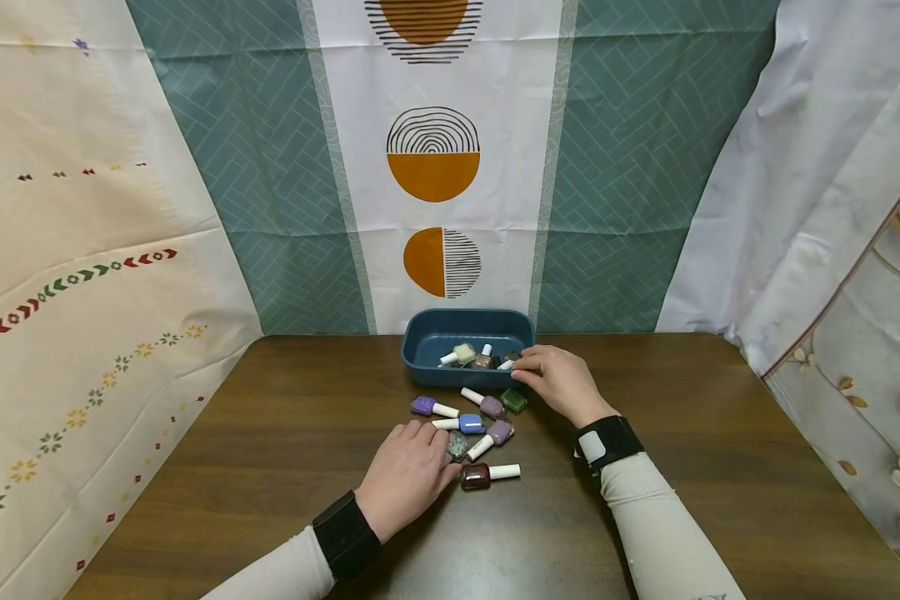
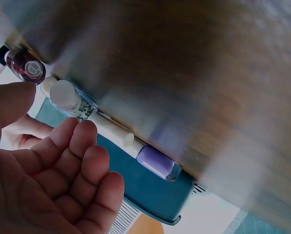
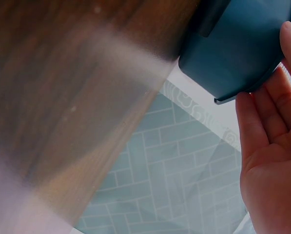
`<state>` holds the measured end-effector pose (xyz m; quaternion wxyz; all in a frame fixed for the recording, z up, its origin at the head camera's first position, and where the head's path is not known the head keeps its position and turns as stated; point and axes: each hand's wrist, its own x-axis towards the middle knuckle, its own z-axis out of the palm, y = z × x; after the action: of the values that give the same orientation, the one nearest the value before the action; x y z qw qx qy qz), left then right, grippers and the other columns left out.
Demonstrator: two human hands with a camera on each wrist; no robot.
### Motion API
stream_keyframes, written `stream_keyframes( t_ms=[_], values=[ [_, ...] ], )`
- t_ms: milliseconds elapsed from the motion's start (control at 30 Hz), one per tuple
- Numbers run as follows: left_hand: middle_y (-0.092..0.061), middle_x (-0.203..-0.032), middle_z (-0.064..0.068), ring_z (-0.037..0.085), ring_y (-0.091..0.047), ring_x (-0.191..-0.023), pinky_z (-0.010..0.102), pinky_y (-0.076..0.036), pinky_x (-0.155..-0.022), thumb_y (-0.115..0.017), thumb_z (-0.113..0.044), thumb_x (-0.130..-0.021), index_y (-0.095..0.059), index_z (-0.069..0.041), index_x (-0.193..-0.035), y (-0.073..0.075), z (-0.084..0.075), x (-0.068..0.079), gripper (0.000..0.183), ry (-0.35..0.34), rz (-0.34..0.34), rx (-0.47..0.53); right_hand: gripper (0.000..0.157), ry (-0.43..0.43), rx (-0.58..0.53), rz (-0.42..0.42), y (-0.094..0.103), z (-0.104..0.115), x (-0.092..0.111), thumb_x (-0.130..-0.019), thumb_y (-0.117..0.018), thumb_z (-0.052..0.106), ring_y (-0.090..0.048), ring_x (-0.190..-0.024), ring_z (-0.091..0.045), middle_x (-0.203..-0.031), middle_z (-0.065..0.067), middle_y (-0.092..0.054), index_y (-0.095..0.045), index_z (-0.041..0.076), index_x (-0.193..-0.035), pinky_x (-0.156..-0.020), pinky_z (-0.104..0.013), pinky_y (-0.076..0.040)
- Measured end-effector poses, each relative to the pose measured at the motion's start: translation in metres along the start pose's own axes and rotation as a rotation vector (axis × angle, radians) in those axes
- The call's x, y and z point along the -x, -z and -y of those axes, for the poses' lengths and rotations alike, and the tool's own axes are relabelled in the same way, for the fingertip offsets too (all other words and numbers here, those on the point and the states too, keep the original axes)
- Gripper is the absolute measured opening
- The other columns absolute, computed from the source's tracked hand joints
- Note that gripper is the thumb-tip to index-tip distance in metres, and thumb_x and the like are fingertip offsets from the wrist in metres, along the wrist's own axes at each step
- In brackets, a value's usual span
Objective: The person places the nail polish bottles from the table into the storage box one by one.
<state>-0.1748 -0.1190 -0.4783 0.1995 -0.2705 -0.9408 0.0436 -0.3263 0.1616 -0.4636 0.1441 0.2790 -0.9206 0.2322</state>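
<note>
Just beyond the relaxed left grip [image 1: 405,473] the glitter bottle [image 1: 458,447] is laid, its long axis pointed cap-first thumbward; the right grip's [image 1: 561,383] hold cannot be told.

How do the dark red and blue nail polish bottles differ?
In the head view, the dark red bottle points its cap right; the blue bottle points its cap left. The dark red bottle lies farther from the teal tray than the blue bottle. Both lie flat with white caps.
</note>
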Motion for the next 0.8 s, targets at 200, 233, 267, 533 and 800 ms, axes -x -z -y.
stream_keyframes(
  t_ms=[200,233,267,533,800],
  values=[
    [-0.068,-0.093,0.004,0.021,-0.059,-0.085,0.036,-0.05,-0.076,-0.08,-0.048,-0.102,-0.073,-0.009,-0.109,0.0012,0.0,0.0005,0.041,0.022,0.032,-0.004,0.022,0.003,0.001,-0.004,0.0007,0.0006,0.0003,-0.102,-0.082,0.026,-0.072,-0.123,-0.035,-0.129,-0.013,-0.078,-0.087,0.011,-0.118,-0.105,-0.057,-0.056],
    [-0.068,-0.093,0.004,0.021,-0.059,-0.085,0.036,-0.05,-0.076,-0.08,-0.048,-0.102,-0.073,-0.009,-0.109,0.0013,0.0,0.0005,0.04,0.026,0.039,-0.006,0.022,0.005,0.002,-0.004,0.0007,0.0006,0.0004,-0.102,-0.082,0.026,-0.072,-0.124,-0.035,-0.129,-0.014,-0.078,-0.087,0.011,-0.118,-0.105,-0.057,-0.056],
    [-0.068,-0.093,0.004,0.021,-0.059,-0.085,0.036,-0.05,-0.076,-0.08,-0.047,-0.102,-0.074,-0.009,-0.109,0.0013,0.0,0.0006,0.04,0.029,0.045,-0.007,0.022,0.005,0.003,-0.004,0.0007,0.0007,0.0004,-0.103,-0.082,0.026,-0.072,-0.124,-0.035,-0.13,-0.014,-0.077,-0.087,0.011,-0.118,-0.105,-0.057,-0.056],
    [-0.071,-0.093,0.005,0.021,-0.064,-0.085,0.036,-0.051,-0.074,-0.08,-0.044,-0.101,-0.075,-0.008,-0.107,-0.0001,-0.0001,0.001,0.036,0.033,0.051,-0.023,0.021,0.014,0.001,-0.012,0.0002,-0.0004,0.001,-0.102,-0.082,0.024,-0.072,-0.123,-0.036,-0.129,-0.015,-0.078,-0.087,0.01,-0.117,-0.104,-0.057,-0.057],
    [-0.073,-0.09,0.004,0.021,-0.065,-0.082,0.035,-0.05,-0.07,-0.082,-0.042,-0.099,-0.077,-0.008,-0.102,-0.0004,-0.0006,0.0013,0.034,0.033,0.045,-0.03,0.023,0.006,-0.003,-0.004,0.0001,-0.0002,0.0005,-0.102,-0.082,0.026,-0.072,-0.124,-0.035,-0.129,-0.014,-0.078,-0.087,0.011,-0.118,-0.105,-0.057,-0.056]
  ],
)
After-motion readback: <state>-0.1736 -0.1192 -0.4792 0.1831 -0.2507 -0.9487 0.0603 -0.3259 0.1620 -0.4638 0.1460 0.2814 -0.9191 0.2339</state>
